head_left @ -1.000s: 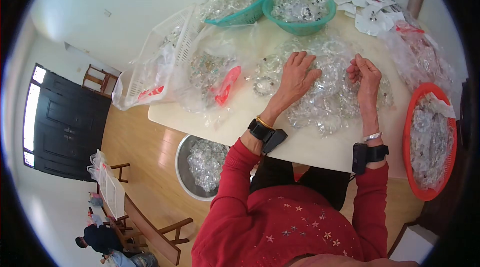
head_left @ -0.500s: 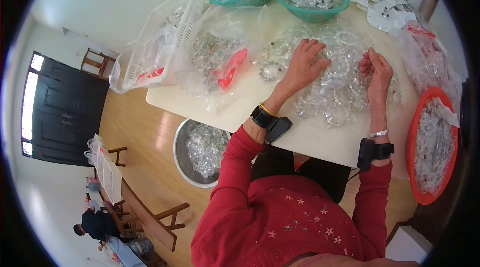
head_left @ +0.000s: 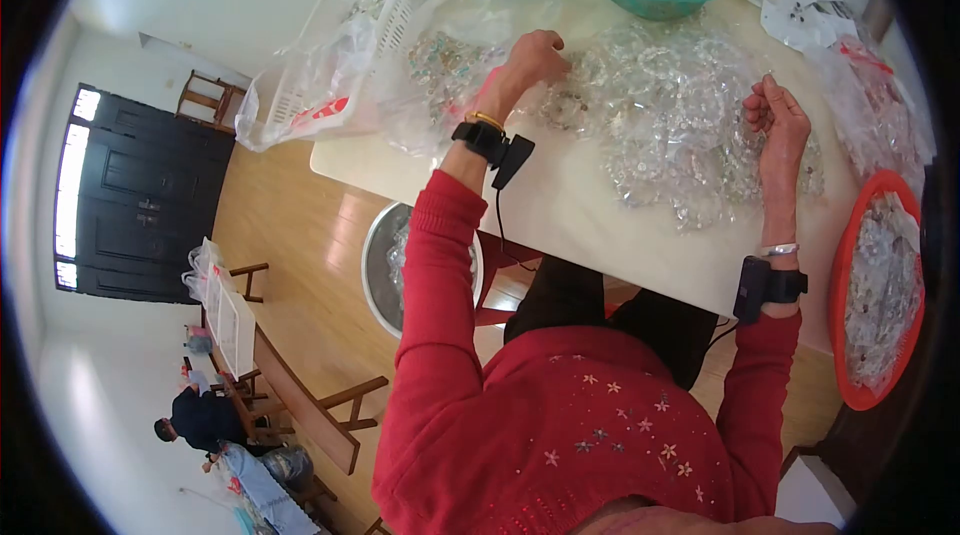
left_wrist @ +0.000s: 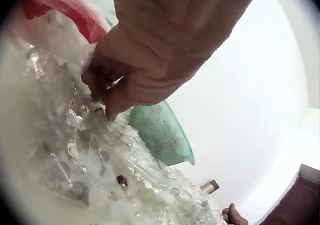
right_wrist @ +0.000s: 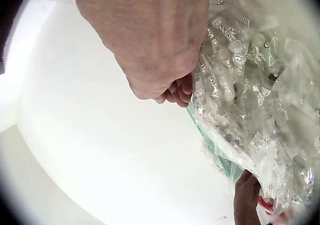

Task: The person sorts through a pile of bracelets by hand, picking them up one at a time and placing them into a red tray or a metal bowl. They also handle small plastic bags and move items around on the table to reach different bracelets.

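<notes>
A broad heap of beaded bracelets in clear plastic packets (head_left: 670, 115) covers the middle of the table. My left hand (head_left: 538, 57) is bent down at the heap's left edge, beside a clear bag with a red patch. In the left wrist view, its thumb and fingers (left_wrist: 114, 105) pinch at a small packet (left_wrist: 98, 107), mostly hidden under the fingertips. At the heap's right side, my right hand (head_left: 783, 125) hangs with loosely curled fingers (right_wrist: 177, 92) and nothing visible in them.
Green baskets (head_left: 650, 5) of packets stand at the back, with a white basket (head_left: 385, 35) at the left. White cards (head_left: 800, 5) and a pinkish bag (head_left: 870, 100) lie at the right. A red basket (head_left: 842, 335) and metal basin (head_left: 380, 305) flank the table.
My left hand has moved left from over the heap to its left edge, its fingers bending downward. The right hand stays by the right side of the heap. The head view has shifted.
</notes>
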The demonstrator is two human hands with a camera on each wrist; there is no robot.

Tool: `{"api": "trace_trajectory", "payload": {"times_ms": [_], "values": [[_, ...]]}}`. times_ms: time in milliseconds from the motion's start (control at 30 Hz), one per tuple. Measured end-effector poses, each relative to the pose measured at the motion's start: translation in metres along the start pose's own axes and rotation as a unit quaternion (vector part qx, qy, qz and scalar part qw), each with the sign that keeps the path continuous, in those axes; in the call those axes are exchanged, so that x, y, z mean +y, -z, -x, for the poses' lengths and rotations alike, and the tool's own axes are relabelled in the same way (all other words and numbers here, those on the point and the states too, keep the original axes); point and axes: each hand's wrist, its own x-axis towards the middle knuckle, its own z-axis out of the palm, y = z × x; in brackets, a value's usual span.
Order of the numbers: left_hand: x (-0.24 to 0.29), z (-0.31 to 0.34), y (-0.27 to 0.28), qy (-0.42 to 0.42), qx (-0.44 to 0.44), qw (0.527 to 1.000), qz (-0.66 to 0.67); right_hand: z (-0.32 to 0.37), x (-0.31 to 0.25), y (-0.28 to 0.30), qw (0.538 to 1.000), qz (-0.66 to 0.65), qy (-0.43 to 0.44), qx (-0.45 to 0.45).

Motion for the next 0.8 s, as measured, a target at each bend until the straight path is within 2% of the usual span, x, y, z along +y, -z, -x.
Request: {"api": "trace_trajectory", "payload": {"times_ms": [67, 167, 200, 300, 333, 367, 433, 467, 567, 733, 800], "values": [[-0.001, 0.000, 0.002, 0.009, -0.028, 0.999, 0.014, 0.000, 0.001, 0.001, 1.000, -0.001, 0.001, -0.001], [0.005, 0.000, -0.002, 0.023, 0.116, 0.968, 0.223, -0.001, 0.001, 0.000, 1.000, -0.003, -0.001, -0.004], [0.004, 0.003, -0.002, 0.022, 0.112, 0.969, 0.221, -0.002, 0.001, 0.000, 1.000, -0.004, -0.003, -0.003], [0.037, 0.048, 0.022, -0.019, -0.084, 0.991, 0.098, -0.003, 0.002, 0.003, 1.000, -0.007, -0.008, -0.002], [0.039, 0.060, 0.018, -0.020, -0.087, 0.991, 0.096, -0.003, 0.002, 0.002, 1.000, -0.009, -0.007, -0.006], [0.037, 0.073, 0.011, -0.073, -0.055, 0.996, 0.017, -0.003, 0.003, 0.002, 1.000, -0.011, -0.006, -0.010], [0.038, 0.090, 0.006, -0.176, 0.015, 0.975, -0.136, -0.003, 0.005, 0.002, 1.000, -0.016, -0.004, -0.008], [0.039, 0.089, 0.006, -0.176, 0.015, 0.975, -0.136, -0.003, 0.004, 0.002, 1.000, -0.018, 0.001, -0.008], [0.042, 0.082, 0.011, -0.010, -0.073, 0.996, -0.056, -0.003, 0.002, 0.002, 1.000, -0.019, 0.005, -0.010], [0.030, 0.075, 0.009, 0.002, -0.039, 0.999, 0.014, -0.003, 0.003, 0.002, 1.000, -0.020, -0.002, -0.016], [0.035, 0.072, 0.020, 0.056, -0.028, 0.995, 0.076, -0.003, 0.002, 0.003, 1.000, -0.021, 0.000, -0.014]]}}
